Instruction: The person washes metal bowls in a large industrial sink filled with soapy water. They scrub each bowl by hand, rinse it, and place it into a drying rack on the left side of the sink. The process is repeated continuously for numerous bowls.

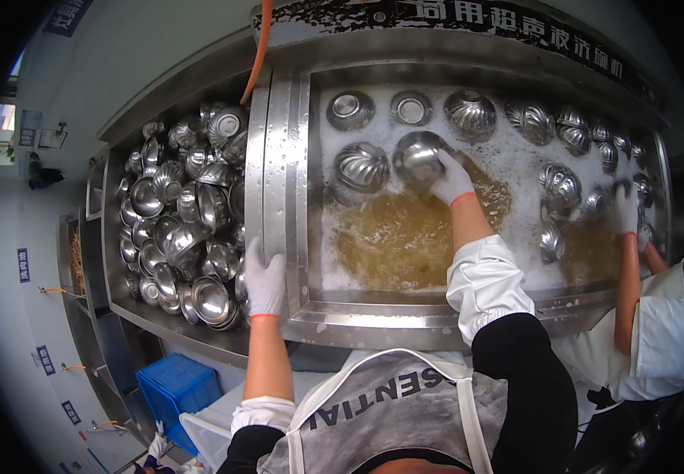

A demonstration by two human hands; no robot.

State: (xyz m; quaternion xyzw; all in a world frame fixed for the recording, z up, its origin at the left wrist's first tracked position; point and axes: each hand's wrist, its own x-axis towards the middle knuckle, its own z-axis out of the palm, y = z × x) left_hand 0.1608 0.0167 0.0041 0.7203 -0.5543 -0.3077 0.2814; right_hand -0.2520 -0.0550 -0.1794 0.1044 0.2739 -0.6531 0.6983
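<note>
My right hand (453,176), in a white glove with an orange cuff, grips the edge of a smooth stainless-steel bowl (419,159) over the foamy wash basin. A fluted steel bowl (362,167) floats just left of it. Behind them float upturned steel bowls (350,110). My left hand (265,277), gloved alike, rests at the metal divider (279,195) between the two basins, thumb spread from the fingers. Its left side is close to a heap of steel bowls (183,243) in the left basin; whether its fingertips touch one is hidden.
Brownish water (395,243) shows through the foam. An orange hose (256,59) hangs over the divider's far end. At the right, a co-worker's gloved hand (626,204) is among more floating bowls. A blue plastic crate (179,391) stands below the left basin.
</note>
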